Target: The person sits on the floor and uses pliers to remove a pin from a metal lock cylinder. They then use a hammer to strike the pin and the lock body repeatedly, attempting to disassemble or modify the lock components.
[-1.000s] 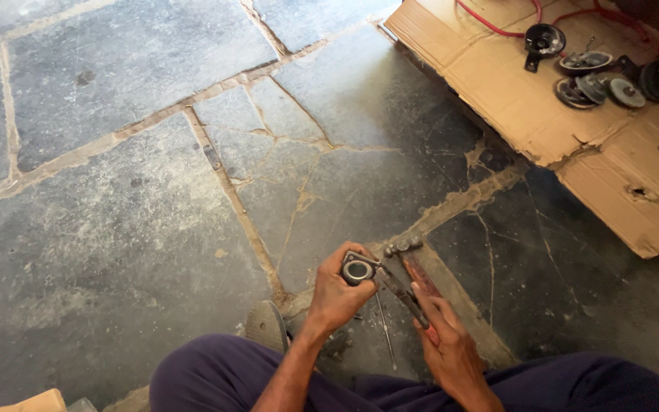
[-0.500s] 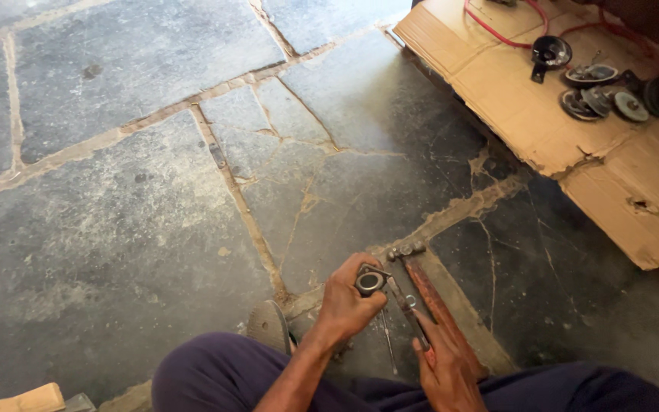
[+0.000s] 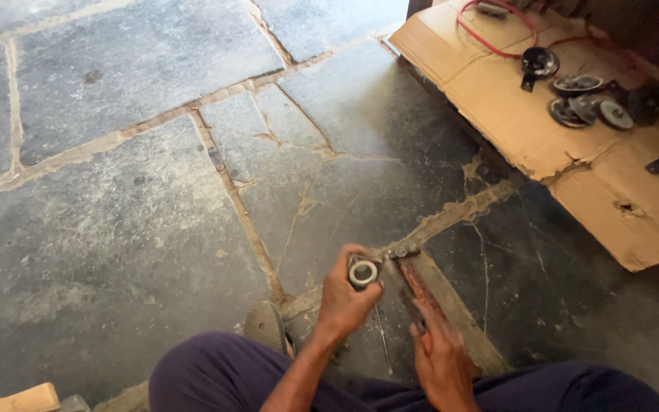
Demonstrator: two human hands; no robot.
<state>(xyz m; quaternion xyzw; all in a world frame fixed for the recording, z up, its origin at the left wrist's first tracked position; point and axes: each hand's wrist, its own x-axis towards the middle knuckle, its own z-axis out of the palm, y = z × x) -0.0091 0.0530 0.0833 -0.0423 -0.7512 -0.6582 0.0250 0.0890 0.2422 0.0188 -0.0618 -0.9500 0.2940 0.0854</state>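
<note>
My left hand (image 3: 345, 297) grips a small round metal part (image 3: 363, 272), ring-shaped with a pale rim, held just above the stone floor. My right hand (image 3: 440, 355) rests on a long, rusty metal tool (image 3: 413, 286) that lies on the floor beside the part; its far end (image 3: 402, 250) shows bolt-like knobs. The right fingers lie along the tool's shaft, pressing or gripping it. The round part sits right next to the tool's far end. My knees in dark purple trousers (image 3: 215, 378) frame the bottom of the view.
A flattened cardboard sheet (image 3: 612, 191) lies at the upper right, bearing several round metal discs (image 3: 585, 107), a black round part (image 3: 537, 62) and a red cable (image 3: 497, 34). A sandal toe (image 3: 265, 324) shows by my left knee. Cracked stone slabs (image 3: 116, 191) spread to the left.
The view has shifted slightly; both hands stay close together, the left hand turning the round part a little against the tool's end.
</note>
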